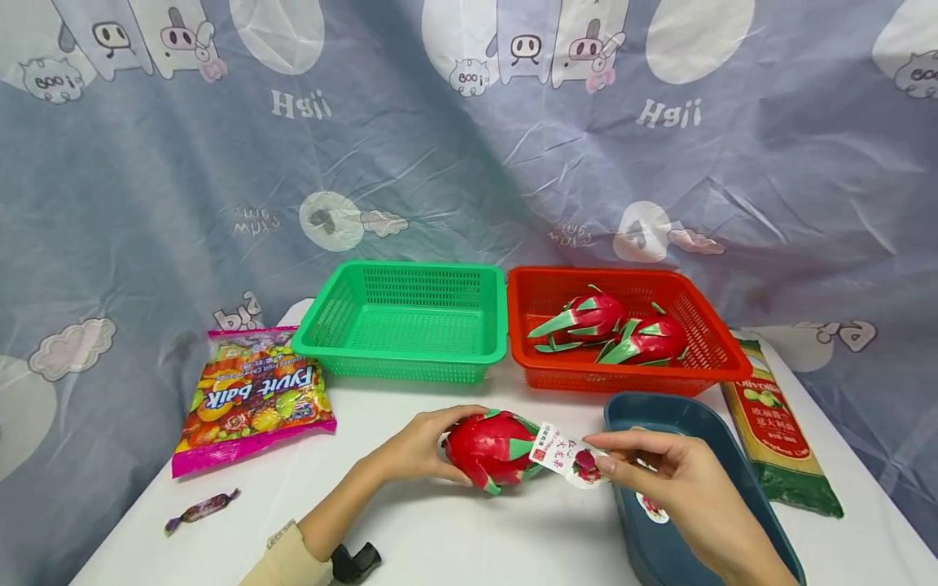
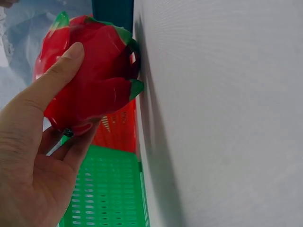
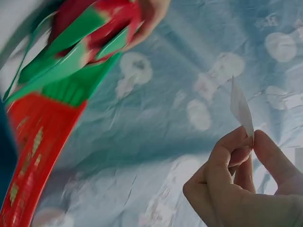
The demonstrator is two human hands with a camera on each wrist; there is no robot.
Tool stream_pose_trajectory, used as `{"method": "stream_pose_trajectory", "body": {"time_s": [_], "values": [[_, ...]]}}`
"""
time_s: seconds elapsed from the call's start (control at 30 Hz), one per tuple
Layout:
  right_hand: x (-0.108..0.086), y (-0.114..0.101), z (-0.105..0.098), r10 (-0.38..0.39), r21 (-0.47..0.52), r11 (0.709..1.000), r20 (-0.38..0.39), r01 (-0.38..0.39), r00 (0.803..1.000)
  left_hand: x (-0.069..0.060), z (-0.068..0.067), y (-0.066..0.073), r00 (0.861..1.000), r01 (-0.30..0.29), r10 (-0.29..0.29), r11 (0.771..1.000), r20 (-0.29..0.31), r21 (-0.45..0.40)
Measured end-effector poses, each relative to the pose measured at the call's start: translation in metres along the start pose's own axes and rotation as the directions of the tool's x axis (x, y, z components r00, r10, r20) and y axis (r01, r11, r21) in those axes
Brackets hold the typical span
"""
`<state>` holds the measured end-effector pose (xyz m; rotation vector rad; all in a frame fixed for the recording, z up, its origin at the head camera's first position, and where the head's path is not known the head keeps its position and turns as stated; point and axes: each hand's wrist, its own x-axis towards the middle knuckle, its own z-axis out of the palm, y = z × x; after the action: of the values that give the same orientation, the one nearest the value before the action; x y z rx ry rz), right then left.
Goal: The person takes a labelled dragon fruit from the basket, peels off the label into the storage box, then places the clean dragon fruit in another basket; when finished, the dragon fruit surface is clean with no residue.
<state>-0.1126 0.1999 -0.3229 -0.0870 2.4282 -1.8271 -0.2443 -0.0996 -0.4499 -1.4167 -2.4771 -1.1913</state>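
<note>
My left hand (image 1: 410, 449) grips a red dragon fruit (image 1: 484, 446) with green-tipped scales, holding it on its side at the white table. In the left wrist view, the thumb lies across the fruit (image 2: 94, 71) and the other fingers pass behind it. Between thumb and fingers, my right hand (image 1: 677, 476) pinches a white sticker label (image 1: 560, 456) printed with characters and a dragon fruit picture. The label's far end overlaps the fruit's green tips in the head view; whether they touch, I cannot tell. Edge-on, the label (image 3: 241, 106) appears thin in the right wrist view.
Behind stand a green basket (image 1: 410, 368) and a red basket (image 1: 623, 378) holding two dragon fruits (image 1: 655, 340). A dark blue tray (image 1: 762, 509) with another sticker (image 1: 652, 509) lies under my right hand. Around are a candy bag (image 1: 256, 395), wrapped candy (image 1: 203, 510) and spaghetti pack (image 1: 780, 431).
</note>
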Motion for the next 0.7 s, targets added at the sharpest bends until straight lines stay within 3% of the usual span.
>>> {"method": "stream_pose_trajectory", "body": {"time_s": [0.2,0.33,0.43,0.6,0.7], "values": [[-0.002,0.023,-0.035,0.057,-0.119,0.991,-0.086,-0.067,0.995,-0.002,0.000,-0.002,1.000,0.021,-0.021,0.999,0.002,-0.030],[0.000,0.043,-0.062,0.113,-0.237,0.962,-0.113,-0.137,0.987,-0.004,0.001,-0.006,0.999,0.037,-0.037,0.998,0.011,-0.054],[0.001,0.056,-0.075,0.108,-0.310,0.941,-0.112,-0.138,0.988,-0.005,0.000,-0.006,0.999,0.046,-0.045,0.997,0.011,-0.066],[0.008,0.076,-0.088,0.082,-0.406,0.909,-0.038,-0.091,0.996,-0.003,-0.001,-0.005,0.999,0.052,-0.051,0.996,0.018,-0.078],[0.016,0.089,-0.096,0.072,-0.401,0.915,0.060,-0.042,0.996,-0.003,-0.001,-0.005,0.998,0.055,-0.053,0.996,0.021,-0.076]]}}
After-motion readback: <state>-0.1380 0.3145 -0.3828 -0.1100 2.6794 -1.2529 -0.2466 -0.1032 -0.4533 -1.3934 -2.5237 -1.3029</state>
